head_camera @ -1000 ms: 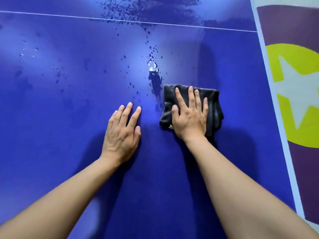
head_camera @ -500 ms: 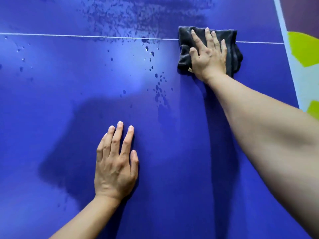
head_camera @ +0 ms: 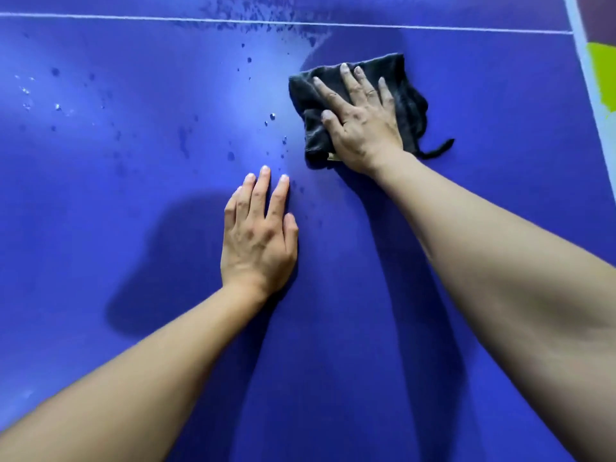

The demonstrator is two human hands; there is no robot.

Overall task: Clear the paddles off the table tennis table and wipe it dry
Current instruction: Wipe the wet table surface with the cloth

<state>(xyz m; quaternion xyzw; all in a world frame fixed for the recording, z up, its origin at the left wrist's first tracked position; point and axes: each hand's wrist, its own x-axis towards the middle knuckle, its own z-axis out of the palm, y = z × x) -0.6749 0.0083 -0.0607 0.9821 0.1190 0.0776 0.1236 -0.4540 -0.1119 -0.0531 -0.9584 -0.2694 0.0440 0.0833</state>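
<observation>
The blue table tennis table (head_camera: 100, 228) fills the view. A dark grey cloth (head_camera: 408, 95) lies crumpled on it at upper right, and my right hand (head_camera: 363, 118) presses flat on the cloth with straight, spread fingers. My left hand (head_camera: 258, 235) rests palm down on the bare surface below and left of the cloth. Water droplets (head_camera: 273, 116) dot the table left of the cloth, and a wet smear (head_camera: 253, 18) lies along the white centre line (head_camera: 100, 17). No paddles are in view.
The table's white edge line (head_camera: 590, 78) runs down the right side. Beyond it the floor shows a purple and yellow-green pattern (head_camera: 601, 75). More droplets (head_camera: 56, 106) sit at the far left of the table.
My right hand has drawn the cloth back from the white line toward me and slightly left. The view has shifted, so my left hand appears higher in the frame.
</observation>
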